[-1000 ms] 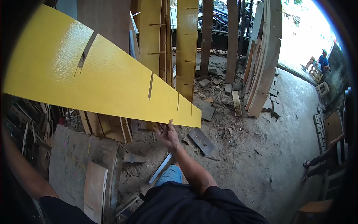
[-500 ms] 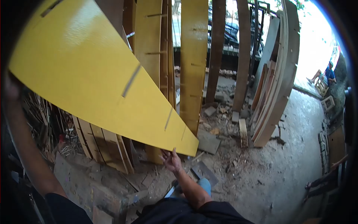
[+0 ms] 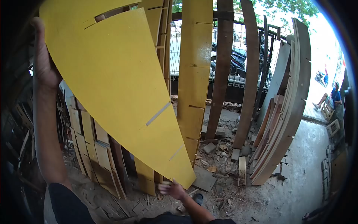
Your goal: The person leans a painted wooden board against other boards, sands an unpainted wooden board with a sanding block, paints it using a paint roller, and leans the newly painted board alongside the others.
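A long yellow slotted board (image 3: 115,74) slants across the left and middle of the view, tapering toward its low end. My left hand (image 3: 47,65) grips its left edge high up, thumb pointing upward; the fingers are hidden behind the board. Close to the low end is my right hand (image 3: 173,189), with its fingers stretched out and slightly blurred. The thumb of that hand is near the board's lower edge, and whether it touches is unclear.
Another yellow board (image 3: 194,82) and dark planks (image 3: 244,74) stand upright behind. Curved boards (image 3: 287,123) lean together at right. Shorter boards (image 3: 89,142) stand at lower left. Rubble (image 3: 220,149) litters the floor. A person (image 3: 335,95) sits far right, beyond a concrete path (image 3: 307,153).
The yellow board has swung steeper, its upper part rising with my left hand. My right hand has dropped lower in view, its fingers now off the board's underside. The camera view has tilted up.
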Tool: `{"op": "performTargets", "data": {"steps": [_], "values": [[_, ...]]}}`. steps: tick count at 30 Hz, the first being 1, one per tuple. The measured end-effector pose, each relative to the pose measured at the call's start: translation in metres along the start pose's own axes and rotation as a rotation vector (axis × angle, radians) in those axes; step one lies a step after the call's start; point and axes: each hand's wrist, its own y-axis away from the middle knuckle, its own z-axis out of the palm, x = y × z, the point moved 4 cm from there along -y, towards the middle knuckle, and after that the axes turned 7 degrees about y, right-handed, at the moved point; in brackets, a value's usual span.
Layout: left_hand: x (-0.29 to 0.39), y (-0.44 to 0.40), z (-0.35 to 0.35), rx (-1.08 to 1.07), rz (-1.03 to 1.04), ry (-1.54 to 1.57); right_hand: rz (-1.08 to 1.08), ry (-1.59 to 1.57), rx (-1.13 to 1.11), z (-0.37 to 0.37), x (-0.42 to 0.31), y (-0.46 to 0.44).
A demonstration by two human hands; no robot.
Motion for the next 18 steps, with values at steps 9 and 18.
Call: {"op": "performTargets", "data": {"steps": [9, 18], "values": [[-0.116, -0.103, 0.09, -0.119, 0.013, 0.072, -1.113, 0.986, 0.386, 0.178, -0.387, 0.161], [-0.184, -0.123, 0.082, -0.252, -0.237, 0.399, -1.279, 1.219, -0.028, 0.383, -0.484, 0.155]]}}
